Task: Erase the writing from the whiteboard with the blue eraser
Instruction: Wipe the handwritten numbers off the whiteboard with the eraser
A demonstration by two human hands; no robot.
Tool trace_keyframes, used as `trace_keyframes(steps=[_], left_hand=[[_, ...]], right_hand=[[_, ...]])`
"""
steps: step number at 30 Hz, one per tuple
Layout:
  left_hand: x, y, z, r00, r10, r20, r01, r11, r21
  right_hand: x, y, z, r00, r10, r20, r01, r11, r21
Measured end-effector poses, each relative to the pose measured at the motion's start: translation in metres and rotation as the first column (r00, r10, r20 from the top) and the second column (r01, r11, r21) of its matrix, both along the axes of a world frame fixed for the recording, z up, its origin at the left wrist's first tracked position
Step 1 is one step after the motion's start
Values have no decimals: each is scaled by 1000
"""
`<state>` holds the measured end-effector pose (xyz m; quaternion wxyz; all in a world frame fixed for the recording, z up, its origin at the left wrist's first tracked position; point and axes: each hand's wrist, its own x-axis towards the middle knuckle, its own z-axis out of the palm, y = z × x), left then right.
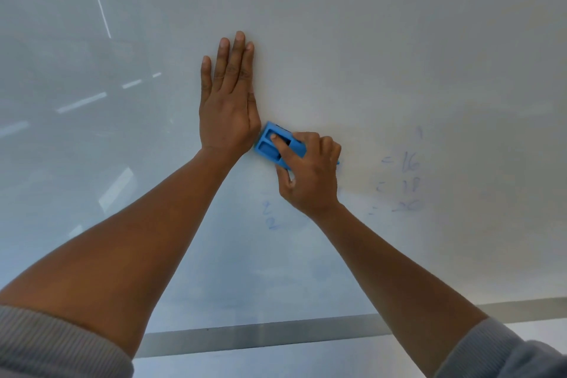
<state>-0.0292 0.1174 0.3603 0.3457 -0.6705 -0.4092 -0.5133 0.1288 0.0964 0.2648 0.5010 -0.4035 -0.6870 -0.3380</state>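
Note:
The whiteboard (368, 55) fills nearly the whole view. My left hand (228, 101) lies flat on it, fingers straight and pointing up. Just right of its heel, my right hand (310, 175) grips the blue eraser (271, 144) and holds it against the board, index finger in a recess on its back. Faint blue writing (405, 184), smeared numbers such as "16" and "18", sits to the right of the eraser. More faint blue marks (270, 218) lie below my right hand. The far end of the eraser is hidden under my fingers.
A grey metal rail (260, 337) runs along the board's lower edge. Ceiling lights reflect as pale streaks (82, 101) on the board's left side. Grey sleeve cuffs (46, 347) show at both bottom corners.

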Motion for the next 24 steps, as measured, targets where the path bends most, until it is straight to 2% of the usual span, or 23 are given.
trace_keyframes(steps=[3, 5, 7, 11, 14, 16, 19, 21, 24], left_hand=[[7, -2, -2, 1000, 16, -4, -16, 999, -38], [14, -4, -4, 997, 4, -71, -8, 999, -54], [24, -6, -5, 990, -3, -138, -5, 999, -55], [40, -2, -4, 991, -2, -133, -6, 999, -53], [47, 3, -8, 992, 9, -122, -14, 999, -44], [53, 4, -12, 996, 9, -94, -13, 999, -38], [60, 5, -17, 998, 12, -62, -14, 999, -32], [62, 6, -18, 999, 16, -49, -17, 1000, -24], [67, 6, -19, 999, 15, -37, -16, 999, -30]], right_hand=[[9, -1, -30, 997, 35, 69, -34, 999, -18], [20, -2, -38, 998, 35, 60, -34, 999, -25], [35, -2, -31, 999, 13, -49, -14, 999, -29], [79, 5, -1, 944, -85, -317, 90, 996, 0], [95, 8, 6, 923, -98, -373, 107, 994, 3], [93, 5, -6, 941, -75, -329, 80, 997, 3], [87, 0, -41, 996, -18, -85, 14, 999, -39], [87, 0, -57, 999, 14, 48, -12, 999, -41], [98, 0, -55, 997, 0, 73, 2, 1000, -25]])
